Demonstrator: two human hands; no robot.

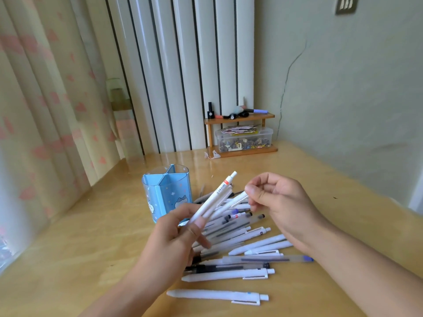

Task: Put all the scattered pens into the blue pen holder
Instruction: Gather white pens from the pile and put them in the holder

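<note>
Holder (167, 195) seemingly empty; left hand (180, 234) grips pens (215, 200)

Bare wooden desk (75, 243) open across the lower left of the frame, blue pen holder (168, 191) standing at centre with open top, pile of pens (235, 243) crowding centre right, small shelf (240, 133) at the upper-centre back edge, clear desk far right.

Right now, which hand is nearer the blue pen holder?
Left. The left hand, gripping white pens, sits just in front of the blue pen holder, overlapping its base. The right hand is off to its right, above the scattered pens.
</note>
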